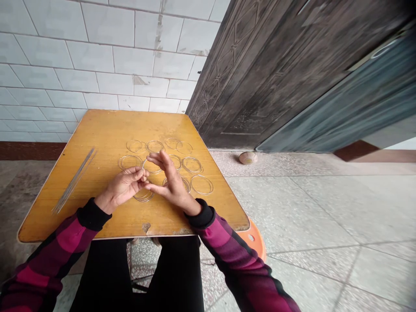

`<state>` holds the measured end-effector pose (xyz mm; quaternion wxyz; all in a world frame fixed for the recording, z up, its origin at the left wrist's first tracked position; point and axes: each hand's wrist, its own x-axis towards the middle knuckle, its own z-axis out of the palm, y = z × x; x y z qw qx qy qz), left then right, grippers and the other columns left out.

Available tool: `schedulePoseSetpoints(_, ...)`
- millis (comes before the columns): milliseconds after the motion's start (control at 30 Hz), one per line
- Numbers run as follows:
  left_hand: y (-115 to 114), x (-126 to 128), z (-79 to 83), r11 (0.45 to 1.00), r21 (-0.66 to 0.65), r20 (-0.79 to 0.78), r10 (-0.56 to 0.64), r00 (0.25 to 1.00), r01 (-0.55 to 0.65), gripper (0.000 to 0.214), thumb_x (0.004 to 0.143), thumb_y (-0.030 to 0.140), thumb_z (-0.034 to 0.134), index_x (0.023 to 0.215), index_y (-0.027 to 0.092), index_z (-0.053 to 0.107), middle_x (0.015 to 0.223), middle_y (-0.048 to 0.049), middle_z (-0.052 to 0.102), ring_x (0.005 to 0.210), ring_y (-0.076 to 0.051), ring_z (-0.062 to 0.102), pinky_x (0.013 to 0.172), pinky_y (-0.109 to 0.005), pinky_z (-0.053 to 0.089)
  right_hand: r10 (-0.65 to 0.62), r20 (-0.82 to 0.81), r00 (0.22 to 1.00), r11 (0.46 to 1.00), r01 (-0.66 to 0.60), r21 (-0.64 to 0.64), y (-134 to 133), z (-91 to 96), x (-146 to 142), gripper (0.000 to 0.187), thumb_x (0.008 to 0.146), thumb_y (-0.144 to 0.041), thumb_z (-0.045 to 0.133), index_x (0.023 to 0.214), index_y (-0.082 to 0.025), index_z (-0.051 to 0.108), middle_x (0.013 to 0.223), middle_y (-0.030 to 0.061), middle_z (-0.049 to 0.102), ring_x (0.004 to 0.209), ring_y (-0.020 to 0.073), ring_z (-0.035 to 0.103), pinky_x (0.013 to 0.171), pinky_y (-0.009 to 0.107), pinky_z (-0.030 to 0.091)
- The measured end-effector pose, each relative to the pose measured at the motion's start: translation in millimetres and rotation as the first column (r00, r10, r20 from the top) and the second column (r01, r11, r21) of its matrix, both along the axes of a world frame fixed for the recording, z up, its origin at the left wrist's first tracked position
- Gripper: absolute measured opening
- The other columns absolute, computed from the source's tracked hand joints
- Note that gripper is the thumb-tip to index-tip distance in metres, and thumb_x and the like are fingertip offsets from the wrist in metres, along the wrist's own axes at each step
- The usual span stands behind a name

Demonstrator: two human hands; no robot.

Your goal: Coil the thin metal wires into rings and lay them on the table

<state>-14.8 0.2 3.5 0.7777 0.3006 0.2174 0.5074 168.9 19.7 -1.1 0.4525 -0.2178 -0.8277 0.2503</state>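
Both my hands meet over the middle of a small yellow wooden table point(107, 130). My left hand point(125, 186) is curled, its fingertips pinched on a thin wire ring point(144, 195) that hangs just below the two hands. My right hand point(169, 177) touches the same ring with thumb and forefinger, its other fingers spread upward. Several finished wire rings point(201, 184) lie flat on the table beyond and to the right of my hands. A bundle of straight thin wires point(74, 180) lies along the table's left side.
A white tiled wall point(97, 56) stands behind the table, and a dark carved wooden door point(276, 73) runs along the right. An orange plastic stool point(255, 238) pokes out under the table's right corner. A small round stone point(248, 157) lies on the floor by the door.
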Motion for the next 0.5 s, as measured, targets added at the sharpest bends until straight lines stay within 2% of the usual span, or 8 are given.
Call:
schedulePoseSetpoints(133,0,-1,-0.7,1.000,0.007,-0.022,-0.022,1.000,0.022,0.010,0.076,0.013,0.079,0.076,0.010,0.069,0.080,-0.0040,0.069,0.065,-0.010,0.064,0.060,-0.022,0.055,-0.017,-0.024,1.000,1.000,0.017,-0.001,2,-3.2,-2,0.101,0.084,-0.053,0.070,0.156,-0.033,0.004,0.146,0.0157,0.042,0.137,0.0302,0.047,0.117,0.055,0.038)
schedulePoseSetpoints(400,-1,-1,1.2,0.999,0.006,-0.013,-0.042,0.999,0.042,0.017,0.068,0.017,0.086,0.074,0.011,0.072,0.078,-0.0032,0.070,0.064,-0.011,0.064,0.061,-0.021,0.055,0.096,-0.143,0.985,0.994,-0.103,-0.043,7,-9.3,-7,0.097,0.083,-0.057,0.069,0.154,-0.037,0.006,0.148,0.0123,0.035,0.132,0.0270,0.049,0.117,0.051,0.040)
schedulePoseSetpoints(500,0,-2,3.2,1.000,0.009,-0.042,-0.011,0.999,0.011,0.019,0.067,0.019,0.087,0.075,0.010,0.072,0.079,-0.0033,0.070,0.063,-0.011,0.064,0.061,-0.022,0.055,0.083,-0.102,0.991,0.996,-0.087,-0.037,7,-4.6,-3,0.112,0.076,-0.061,0.073,0.156,-0.036,-0.001,0.155,0.0142,0.030,0.143,0.0309,0.039,0.120,0.054,0.034)
